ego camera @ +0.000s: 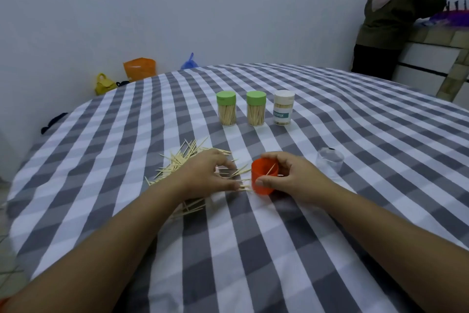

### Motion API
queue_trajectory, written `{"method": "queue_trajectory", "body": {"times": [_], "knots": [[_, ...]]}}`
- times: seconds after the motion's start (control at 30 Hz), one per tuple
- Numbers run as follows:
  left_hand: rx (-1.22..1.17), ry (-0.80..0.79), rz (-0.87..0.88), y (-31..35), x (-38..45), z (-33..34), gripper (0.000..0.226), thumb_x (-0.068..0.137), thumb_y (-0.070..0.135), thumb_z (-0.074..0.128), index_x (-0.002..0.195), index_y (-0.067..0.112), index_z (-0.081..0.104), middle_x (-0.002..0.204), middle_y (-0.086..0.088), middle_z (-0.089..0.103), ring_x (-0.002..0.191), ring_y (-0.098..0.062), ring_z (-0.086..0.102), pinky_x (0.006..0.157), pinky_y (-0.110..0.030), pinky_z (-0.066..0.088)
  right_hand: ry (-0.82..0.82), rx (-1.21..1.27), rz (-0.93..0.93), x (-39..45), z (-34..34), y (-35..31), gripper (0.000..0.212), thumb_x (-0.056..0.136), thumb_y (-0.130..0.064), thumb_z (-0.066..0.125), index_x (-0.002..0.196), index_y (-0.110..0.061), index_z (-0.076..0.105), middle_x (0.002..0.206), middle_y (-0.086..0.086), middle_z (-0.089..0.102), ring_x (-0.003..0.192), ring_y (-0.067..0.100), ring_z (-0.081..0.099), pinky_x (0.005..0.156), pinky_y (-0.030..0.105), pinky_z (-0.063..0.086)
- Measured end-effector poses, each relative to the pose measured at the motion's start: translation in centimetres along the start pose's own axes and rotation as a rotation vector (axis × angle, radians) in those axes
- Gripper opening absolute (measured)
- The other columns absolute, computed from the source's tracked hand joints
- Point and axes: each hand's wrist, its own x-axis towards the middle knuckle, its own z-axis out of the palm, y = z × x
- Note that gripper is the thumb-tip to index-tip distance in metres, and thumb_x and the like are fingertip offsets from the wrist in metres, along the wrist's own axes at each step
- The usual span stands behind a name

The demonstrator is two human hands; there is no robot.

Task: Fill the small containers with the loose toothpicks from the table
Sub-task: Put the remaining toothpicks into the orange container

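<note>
On my feed the desk [330, 211] wears a grey-and-white checked cloth. At about nine o'clock from the centre of the picture I see the pile of loose toothpicks [177, 163] spread flat on the cloth, with a few more lying beneath my left forearm. My left hand [205, 173] rests palm-down on the right edge of that pile, fingers curled down onto the sticks; I cannot tell whether any are pinched between the fingertips. Just to its right, at three o'clock from the left hand, stands the orange container [264, 177], upright and uncapped, with at least one toothpick leaning inside it. My right hand [291, 175] grips it, thumb on the near wall and fingers curled around the far rim. At three o'clock from that hand a clear plastic piece [329, 163] sits on the cloth, apart from everything else. Toward twelve o'clock, well beyond the hands, three capped jars full of toothpicks stand in a row: a green-capped jar [226, 108], a second green-capped jar [256, 108] and a white-capped jar [284, 107] with a label.
</note>
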Motion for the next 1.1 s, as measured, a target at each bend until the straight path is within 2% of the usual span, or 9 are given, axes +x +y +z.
{"method": "queue_trajectory", "body": {"times": [0.1, 0.2, 0.33, 0.43, 0.57, 0.83, 0.93, 1.03, 1.1], "knots": [[0.120, -0.060, 0.035, 0.3, 0.7, 0.5, 0.076, 0.074, 0.057, 0.071, 0.140, 0.030, 0.044, 0.145, 0.009, 0.042, 0.134, -0.012, 0.033, 0.110, -0.031, 0.027, 0.010, 0.050, 0.007, 0.0, 0.1, 0.5, 0.066, 0.073, -0.038, 0.077, 0.132, -0.036, 0.047, 0.132, -0.006, 0.052, 0.118, 0.015, 0.053, 0.100, 0.038, 0.048], [0.122, -0.088, 0.046, 0.6, 1.8, 1.2, 0.072, 0.083, 0.053, 0.063, 0.145, 0.028, 0.036, 0.148, 0.005, 0.041, 0.136, -0.014, 0.035, 0.111, -0.032, 0.029, 0.008, 0.046, -0.008, -0.1, -0.2, 0.9, 0.063, 0.075, -0.034, 0.077, 0.131, -0.036, 0.048, 0.129, -0.009, 0.052, 0.115, 0.011, 0.054, 0.097, 0.029, 0.048], [0.093, -0.055, 0.118, 0.9, 2.6, 2.0, 0.050, 0.092, 0.038, 0.057, 0.140, 0.027, 0.046, 0.139, 0.003, 0.053, 0.126, -0.013, 0.046, 0.100, -0.023, 0.034, 0.006, 0.078, -0.033, -0.3, -0.7, 1.2, 0.054, 0.076, -0.029, 0.077, 0.118, -0.044, 0.047, 0.120, -0.015, 0.055, 0.108, 0.004, 0.057, 0.085, 0.016, 0.049], [0.028, -0.015, 0.194, 1.3, 2.9, 2.4, 0.036, 0.094, 0.027, 0.056, 0.130, 0.025, 0.059, 0.126, 0.005, 0.063, 0.115, -0.011, 0.055, 0.090, -0.015, 0.036, 0.007, 0.079, -0.031, -0.3, -1.2, 1.4, 0.053, 0.075, -0.030, 0.077, 0.115, -0.046, 0.046, 0.123, -0.013, 0.055, 0.110, 0.006, 0.057, 0.092, 0.022, 0.049], [0.078, 0.001, 0.230, 1.7, 2.8, 2.1, 0.027, 0.095, 0.023, 0.056, 0.120, 0.023, 0.066, 0.117, 0.004, 0.066, 0.108, -0.011, 0.057, 0.087, -0.014, 0.038, 0.010, 0.060, -0.024, -0.4, -1.3, 1.5, 0.058, 0.075, -0.033, 0.076, 0.124, -0.043, 0.046, 0.128, -0.010, 0.054, 0.114, 0.008, 0.055, 0.096, 0.027, 0.049], [0.097, -0.006, 0.123, -0.4, 1.3, 0.1, 0.020, 0.089, 0.025, 0.064, 0.107, 0.025, 0.073, 0.103, 0.006, 0.069, 0.093, -0.008, 0.059, 0.084, -0.021, 0.046, 0.011, 0.058, -0.018, -0.5, 0.4, 0.3, 0.065, 0.078, -0.034, 0.074, 0.135, -0.036, 0.044, 0.133, -0.009, 0.048, 0.121, 0.014, 0.049, 0.098, 0.029, 0.047], [0.060, -0.047, 0.078, -1.1, 0.5, -0.8, 0.020, 0.089, 0.024, 0.064, 0.107, 0.027, 0.072, 0.103, 0.005, 0.068, 0.096, -0.010, 0.060, 0.088, -0.028, 0.049, -0.019, 0.048, -0.035, -0.2, 1.5, -0.5, 0.065, 0.079, -0.034, 0.073, 0.137, -0.034, 0.042, 0.134, -0.008, 0.046, 0.122, 0.014, 0.048, 0.097, 0.028, 0.047], [-0.029, -0.134, 0.000, -1.3, -0.2, -1.7, 0.024, 0.091, 0.030, 0.061, 0.114, 0.029, 0.068, 0.108, 0.010, 0.064, 0.104, -0.009, 0.057, 0.088, -0.023, 0.045, -0.027, 0.023, -0.052, 0.0, 2.1, -1.0, 0.066, 0.079, -0.037, 0.072, 0.137, -0.035, 0.041, 0.131, -0.010, 0.045, 0.119, 0.013, 0.047, 0.094, 0.027, 0.047], [-0.099, -0.236, -0.047, -1.4, -0.6, -2.4, 0.038, 0.086, 0.036, 0.067, 0.123, 0.034, 0.061, 0.118, 0.015, 0.058, 0.115, -0.007, 0.051, 0.091, -0.021, 0.037, -0.010, 0.029, -0.062, 0.0, 2.4, -1.1, 0.065, 0.079, -0.037, 0.072, 0.137, -0.035, 0.042, 0.129, -0.010, 0.046, 0.118, 0.012, 0.048, 0.094, 0.027, 0.047]]}}
